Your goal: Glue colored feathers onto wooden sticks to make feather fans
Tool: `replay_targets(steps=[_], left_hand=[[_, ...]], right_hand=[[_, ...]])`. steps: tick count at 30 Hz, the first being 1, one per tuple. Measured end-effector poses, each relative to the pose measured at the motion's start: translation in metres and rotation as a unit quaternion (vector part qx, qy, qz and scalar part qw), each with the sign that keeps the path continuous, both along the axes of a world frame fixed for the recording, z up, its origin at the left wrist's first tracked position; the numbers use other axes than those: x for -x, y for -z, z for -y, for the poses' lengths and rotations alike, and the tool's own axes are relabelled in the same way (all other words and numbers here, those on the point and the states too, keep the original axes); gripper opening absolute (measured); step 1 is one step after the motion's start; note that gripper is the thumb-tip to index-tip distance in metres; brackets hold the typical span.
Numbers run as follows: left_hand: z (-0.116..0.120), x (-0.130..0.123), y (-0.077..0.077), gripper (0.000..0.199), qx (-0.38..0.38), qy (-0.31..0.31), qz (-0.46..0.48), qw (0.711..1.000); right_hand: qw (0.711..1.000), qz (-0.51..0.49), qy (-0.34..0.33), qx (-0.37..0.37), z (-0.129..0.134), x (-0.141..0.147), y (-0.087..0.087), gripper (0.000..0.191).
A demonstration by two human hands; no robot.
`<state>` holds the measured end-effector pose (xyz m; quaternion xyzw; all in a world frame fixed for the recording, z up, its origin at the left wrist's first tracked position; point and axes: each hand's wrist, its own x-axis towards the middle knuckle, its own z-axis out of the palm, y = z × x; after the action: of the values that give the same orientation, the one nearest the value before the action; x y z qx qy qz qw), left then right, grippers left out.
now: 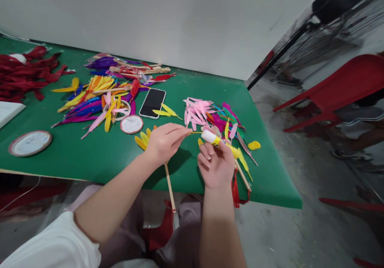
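- Yellow, white-ended tube [215,140] was grasped in the right grip [217,162].
- Left grip [165,142] pinched a thin yellow stem [196,132] near it.
- Pink feathers [198,110] lay beyond both grips.

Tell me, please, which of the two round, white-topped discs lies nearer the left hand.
The smaller-looking disc beside the phone is nearer the left hand; the larger-looking disc lies farther left, near the table's front edge.

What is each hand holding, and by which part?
Left hand: thin yellow stem, pinched behind its protruding end. Right hand: glue stick, by its yellow barrel.
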<state>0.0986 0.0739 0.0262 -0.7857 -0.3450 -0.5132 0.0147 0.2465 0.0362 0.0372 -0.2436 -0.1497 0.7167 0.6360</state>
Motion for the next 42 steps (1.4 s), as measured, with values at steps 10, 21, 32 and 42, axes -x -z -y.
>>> replay_targets(steps=[10,21,32,42], left_hand=[[0.004,-0.004,0.002,0.015,0.021,0.034,0.017,0.999],[0.008,-0.008,0.005,0.014,0.035,0.069,0.002,0.997],[0.010,-0.011,0.005,0.016,0.013,0.047,0.011,0.999],[0.009,-0.011,0.005,0.016,0.002,0.043,0.003,0.999]], right_hand=[[0.989,0.119,0.061,0.057,-0.005,0.006,0.006,0.031],[0.994,0.080,0.046,0.065,-0.007,0.010,0.002,0.038],[0.995,0.050,0.031,0.083,-0.007,0.011,0.004,0.038],[0.995,0.054,0.022,0.083,-0.008,0.010,0.006,0.038]])
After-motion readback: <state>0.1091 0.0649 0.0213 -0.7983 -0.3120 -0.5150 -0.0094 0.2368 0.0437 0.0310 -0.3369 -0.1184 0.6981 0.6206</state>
